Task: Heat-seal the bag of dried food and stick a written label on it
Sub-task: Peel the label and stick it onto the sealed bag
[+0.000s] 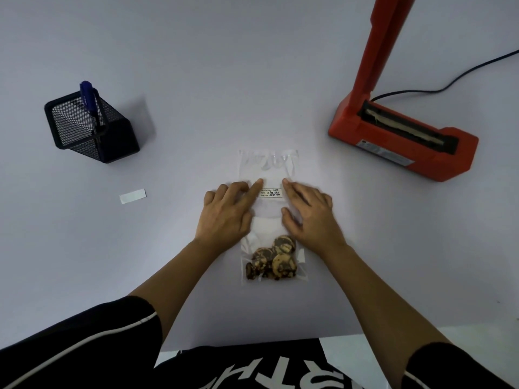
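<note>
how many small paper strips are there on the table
2. A written label sits on the bag between the left hand and right hand; a blank strip lies on the table, left of the bag. The hands could hide more.

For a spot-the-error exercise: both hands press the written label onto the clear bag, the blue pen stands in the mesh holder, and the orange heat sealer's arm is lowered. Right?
Not quite. In the head view the arm of the orange heat sealer stands raised. The rest holds: left hand and right hand press the label onto the bag; the pen stands in the mesh holder.
</note>
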{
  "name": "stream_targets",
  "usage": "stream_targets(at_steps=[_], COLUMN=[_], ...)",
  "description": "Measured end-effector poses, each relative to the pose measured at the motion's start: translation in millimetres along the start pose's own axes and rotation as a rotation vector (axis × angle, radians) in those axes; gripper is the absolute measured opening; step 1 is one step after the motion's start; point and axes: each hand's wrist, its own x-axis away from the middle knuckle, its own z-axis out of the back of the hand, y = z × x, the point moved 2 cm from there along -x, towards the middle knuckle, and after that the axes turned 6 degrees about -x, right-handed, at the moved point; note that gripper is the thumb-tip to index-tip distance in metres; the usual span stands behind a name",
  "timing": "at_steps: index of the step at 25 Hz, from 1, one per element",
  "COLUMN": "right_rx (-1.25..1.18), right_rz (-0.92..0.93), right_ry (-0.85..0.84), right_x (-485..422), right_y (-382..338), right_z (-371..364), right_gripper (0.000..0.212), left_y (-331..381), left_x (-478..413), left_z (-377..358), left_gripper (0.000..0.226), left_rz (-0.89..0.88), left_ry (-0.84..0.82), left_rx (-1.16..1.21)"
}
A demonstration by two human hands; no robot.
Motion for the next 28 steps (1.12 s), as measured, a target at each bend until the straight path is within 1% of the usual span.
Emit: stream_targets(at_steps=[3,6,10,12,13,14,15,16,17,18,20,22,24,26,28], right_rx=[-0.009,-0.008,-0.002,-0.160,-0.289,-0.392,-0.439,-0.437,-0.423,-0.413,-0.410,-0.425,-0.478,-0.564,-0.650], right_rz=[0.002,-0.009,-0.018,-0.053,-0.103,-0.151,-0.182,-0.199,-0.222,-0.267,-0.448,-0.630,-0.634,-0.622,-0.658], right_ry=[-0.004,-0.005,-0.051,-0.049,-0.031,0.023,0.112,0.199,0.247,0.246,0.138,-0.037,-0.141,-0.130,-0.108], right_x=[1,1,0,-3,-4,-5,-3,0,5,14,35,53,62,63,53], right_y=[0,0,-1,-1,-1,-2,-3,-5,-7,-11,-18,-26,-36,-45,-51], right_z=[-1,-1,0,6,12,20,29,38,45,49,48,40,29,22,19], right_gripper=[0.046,0.047,0.051,0.045,0.042,0.039,0.035,0.031,0.029,0.029,0.038,0.053,0.062,0.066,0.066], left_y=[1,1,3,3,2,0,-3,-5,-5,-2,12,25,31,32,26], left_x=[1,1,-1,-2,-2,-2,0,4,7,12,18,21,22,24,23], left_z=[-1,-2,1,6,11,18,25,32,39,45,55,56,50,45,49], left_gripper=[0.050,0.048,0.050,0.052,0.054,0.054,0.053,0.048,0.041,0.036,0.034,0.034,0.036,0.031,0.025], left_rz=[-0.036,-0.026,-0.010,0.000,0.048,0.137,0.259,0.402,0.542,0.658,0.781,0.853,0.953,1.073,1.152], left_ry=[-0.005,-0.003,-0.008,-0.026,-0.040,-0.048,-0.024,0.024,0.060,0.042,-0.111,-0.242,-0.305,-0.315,-0.281], left_rx=[-0.041,-0.048,-0.010,0.062,0.155,0.275,0.387,0.461,0.494,0.509,0.529,0.580,0.685,0.841,0.936])
